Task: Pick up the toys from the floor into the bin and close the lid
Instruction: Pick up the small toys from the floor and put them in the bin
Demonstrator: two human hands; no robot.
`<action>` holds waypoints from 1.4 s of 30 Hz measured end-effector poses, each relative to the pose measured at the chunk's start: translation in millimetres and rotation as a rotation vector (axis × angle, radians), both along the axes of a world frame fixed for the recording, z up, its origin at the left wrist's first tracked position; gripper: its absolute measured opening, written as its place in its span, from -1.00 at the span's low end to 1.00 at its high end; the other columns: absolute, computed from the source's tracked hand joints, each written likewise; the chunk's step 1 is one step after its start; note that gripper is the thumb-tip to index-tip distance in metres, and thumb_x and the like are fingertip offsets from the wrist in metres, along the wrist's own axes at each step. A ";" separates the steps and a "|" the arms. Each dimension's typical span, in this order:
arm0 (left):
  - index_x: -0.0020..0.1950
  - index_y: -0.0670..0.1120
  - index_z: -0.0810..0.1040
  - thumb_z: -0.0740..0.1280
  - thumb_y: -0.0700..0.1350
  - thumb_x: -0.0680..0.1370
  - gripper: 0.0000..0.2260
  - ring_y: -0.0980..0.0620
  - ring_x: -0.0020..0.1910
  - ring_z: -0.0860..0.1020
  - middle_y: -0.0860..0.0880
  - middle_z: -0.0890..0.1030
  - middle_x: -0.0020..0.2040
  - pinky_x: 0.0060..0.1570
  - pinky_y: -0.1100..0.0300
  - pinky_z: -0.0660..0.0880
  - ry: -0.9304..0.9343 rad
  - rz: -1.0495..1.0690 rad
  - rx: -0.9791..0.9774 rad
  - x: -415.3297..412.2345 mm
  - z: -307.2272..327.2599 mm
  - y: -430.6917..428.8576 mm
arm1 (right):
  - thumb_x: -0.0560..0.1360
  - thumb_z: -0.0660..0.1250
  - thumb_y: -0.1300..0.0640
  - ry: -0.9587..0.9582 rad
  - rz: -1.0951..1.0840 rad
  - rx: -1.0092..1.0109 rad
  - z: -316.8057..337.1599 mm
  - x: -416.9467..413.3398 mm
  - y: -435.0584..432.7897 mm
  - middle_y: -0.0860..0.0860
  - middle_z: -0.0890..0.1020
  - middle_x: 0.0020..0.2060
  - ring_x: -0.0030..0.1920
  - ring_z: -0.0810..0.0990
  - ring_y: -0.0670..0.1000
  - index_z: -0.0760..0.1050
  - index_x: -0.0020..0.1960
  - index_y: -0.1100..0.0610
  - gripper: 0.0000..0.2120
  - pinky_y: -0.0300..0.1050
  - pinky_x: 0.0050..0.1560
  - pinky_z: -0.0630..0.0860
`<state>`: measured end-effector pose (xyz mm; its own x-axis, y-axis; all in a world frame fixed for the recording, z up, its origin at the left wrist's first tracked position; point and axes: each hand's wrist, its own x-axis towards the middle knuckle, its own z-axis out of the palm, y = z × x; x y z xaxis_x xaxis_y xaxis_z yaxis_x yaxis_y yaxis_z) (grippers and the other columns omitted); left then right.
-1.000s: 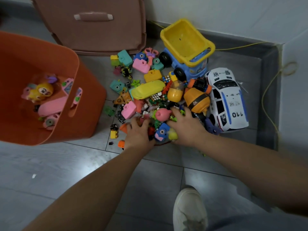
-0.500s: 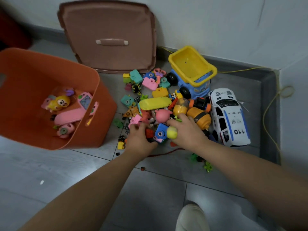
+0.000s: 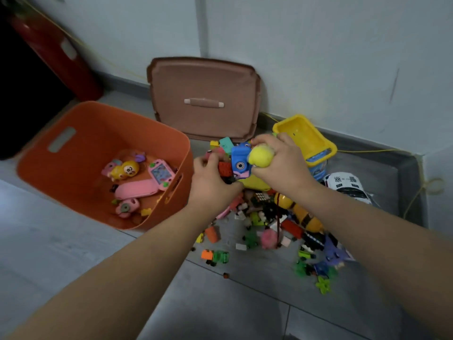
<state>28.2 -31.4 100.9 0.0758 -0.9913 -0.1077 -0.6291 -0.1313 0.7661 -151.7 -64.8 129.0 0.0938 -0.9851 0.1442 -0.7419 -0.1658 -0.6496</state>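
The bin [image 3: 81,155] is smooth, matt orange plastic; the lid [image 3: 203,79] is matt brown plastic. The grey floor tiles [image 3: 73,261] have a glossy sheen. The toy camera [image 3: 239,158] is shiny blue plastic and the red brick [image 3: 224,168] duller plastic. The yellow ball [image 3: 261,155] looks soft and faintly fuzzy, though blur leaves that unsure.

Bin [image 3: 73,153] sits left on the floor, a few toys [image 3: 127,170] in its bottom. Lid [image 3: 203,82] leans on the wall behind it, to the right. Toy pile [image 3: 269,224] lies right of the bin; truck [image 3: 306,138] behind the pile, car [image 3: 348,185] just right of the truck. Left hand [image 3: 213,177] and right hand [image 3: 282,163] are side by side above the pile, beside the bin's rim, gripping bricks [image 3: 224,169], camera [image 3: 241,160], ball [image 3: 261,155].
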 end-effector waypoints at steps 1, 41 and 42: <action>0.14 0.17 0.41 0.50 0.11 0.30 -0.53 -0.10 -0.01 0.53 0.01 0.29 0.14 0.04 0.06 0.54 0.006 0.016 -0.018 3.8 8.2 -4.4 | 0.22 0.52 0.17 -0.001 -0.001 -0.020 9.3 4.6 -5.5 0.04 0.48 -0.02 -0.05 0.54 0.06 0.59 0.15 -0.05 -0.50 -0.09 0.00 0.49; 0.31 0.12 0.54 0.37 -0.06 0.58 -0.70 0.08 0.06 0.39 -0.05 0.38 0.36 -0.34 0.44 0.23 -0.124 0.388 0.146 254.1 9.0 -38.6 | 0.35 0.51 -0.25 0.231 0.475 0.349 5.0 288.1 -64.6 0.08 -0.14 0.63 0.59 -0.17 0.31 -0.23 0.55 -0.38 0.08 0.38 0.50 0.10; 0.31 0.12 0.53 0.36 -0.05 0.59 -0.71 0.09 0.05 0.38 -0.05 0.38 0.36 -0.30 0.43 0.25 -0.129 0.387 0.128 252.2 9.8 -37.5 | 0.38 0.48 -0.26 0.229 0.481 0.342 7.9 285.2 -62.7 0.06 -0.14 0.63 0.59 -0.18 0.29 -0.21 0.55 -0.37 0.04 0.37 0.51 0.10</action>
<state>280.4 -68.9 110.7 0.4604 -0.8664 -0.1932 -0.6044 -0.4654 0.6466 133.6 -127.5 136.8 0.5288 -0.8119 -0.2475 -0.7625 -0.3263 -0.5587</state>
